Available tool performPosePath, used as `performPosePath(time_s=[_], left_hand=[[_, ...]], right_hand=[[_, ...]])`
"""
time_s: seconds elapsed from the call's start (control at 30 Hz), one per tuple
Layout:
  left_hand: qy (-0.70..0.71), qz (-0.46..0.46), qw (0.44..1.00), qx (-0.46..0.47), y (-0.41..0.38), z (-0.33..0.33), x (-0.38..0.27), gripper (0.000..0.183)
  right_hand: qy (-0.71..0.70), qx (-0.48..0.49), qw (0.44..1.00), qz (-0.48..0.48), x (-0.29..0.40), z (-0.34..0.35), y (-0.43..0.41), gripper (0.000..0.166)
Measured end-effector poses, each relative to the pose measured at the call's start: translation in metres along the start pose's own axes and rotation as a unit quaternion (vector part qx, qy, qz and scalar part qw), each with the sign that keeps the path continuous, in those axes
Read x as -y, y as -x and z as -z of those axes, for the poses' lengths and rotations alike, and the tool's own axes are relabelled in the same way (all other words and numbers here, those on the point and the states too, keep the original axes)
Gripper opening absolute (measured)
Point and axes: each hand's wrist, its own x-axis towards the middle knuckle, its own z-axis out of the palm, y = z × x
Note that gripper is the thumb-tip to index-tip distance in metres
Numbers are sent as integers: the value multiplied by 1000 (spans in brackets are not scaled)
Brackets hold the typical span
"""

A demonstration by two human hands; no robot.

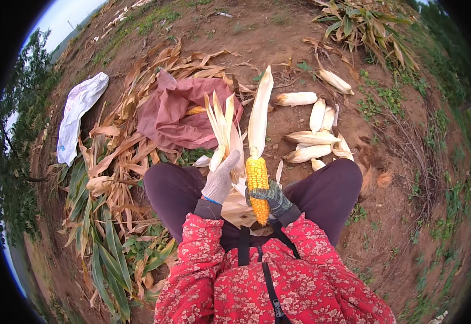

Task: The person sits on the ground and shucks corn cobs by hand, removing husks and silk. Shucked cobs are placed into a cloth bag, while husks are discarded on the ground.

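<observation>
A yellow ear of corn [256,172] points toward my body, its kernels bare. One pale strip of husk [261,113] is still joined to its far end. My right hand [274,198], in a dark grey-green knit glove, grips the ear near its lower part. In a light knit glove, my left hand [221,178] holds a bunch of peeled-back husk leaves [224,125] just left of the ear. Loose husks [239,208] lie between my legs under both hands.
Ahead on the left, a reddish sack [170,117] lies open with corn [195,110] inside. Several unpeeled ears [310,152] rest on the soil at right. Dry stalks and leaves [114,162] spread at left, beside a white sack [79,113]. Another stalk pile [365,28] stands farther off.
</observation>
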Motion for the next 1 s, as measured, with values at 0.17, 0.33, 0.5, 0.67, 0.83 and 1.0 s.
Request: performPosePath(time_s=[0.17,0.33,0.5,0.67,0.83,1.0], left_hand=[[-158,84,981,73,-1,15,-3,36],[-271,41,961,20,-7,24,14,21],[110,56,987,-104,-16,16,22,35],[120,10,993,-16,-21,30,13,37],[331,-59,939,-74,-24,13,-10,24],[237,-109,960,-100,-42,-2,-9,32]], right_hand=[[476,-5,879,34,-9,9,0,67],[672,-18,738,-49,18,-14,8,69],[560,-39,826,39,0,-9,2,70],[338,-3,934,119,-16,-12,-13,63],[144,-68,986,41,-40,-22,-7,54],[-1,-159,986,-41,-32,-26,-5,39]])
